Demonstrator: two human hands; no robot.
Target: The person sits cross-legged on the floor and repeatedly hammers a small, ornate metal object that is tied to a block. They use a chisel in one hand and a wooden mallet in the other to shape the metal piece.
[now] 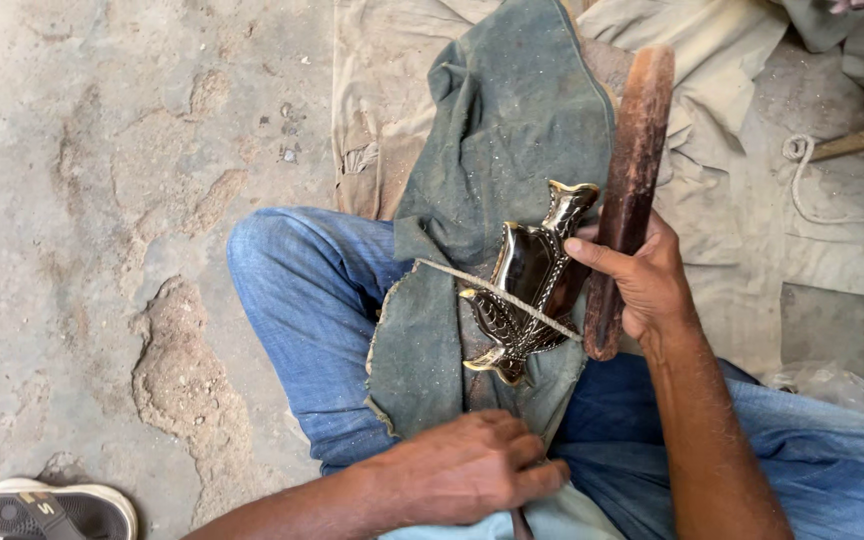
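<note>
The right hand (642,285) grips a long brown wooden stick (630,190) beside a shiny ornate brass casting (527,285). The left hand (467,470) is closed, pinching the green cloth (497,130).

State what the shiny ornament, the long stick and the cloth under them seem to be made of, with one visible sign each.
Ornament: likely polished brass, judging by its golden edges and mirror-like glints.
Stick: probably wood, brown, matt, worn.
Cloth: coarse woven fabric, grey-green, frayed at the edges.

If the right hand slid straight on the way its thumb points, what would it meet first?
The right hand, gripping the wooden stick, has its thumb aimed left. First in that line is probably the shiny metal piece, which the thumb tip looks to be nearly touching already; depth is unclear.
</note>
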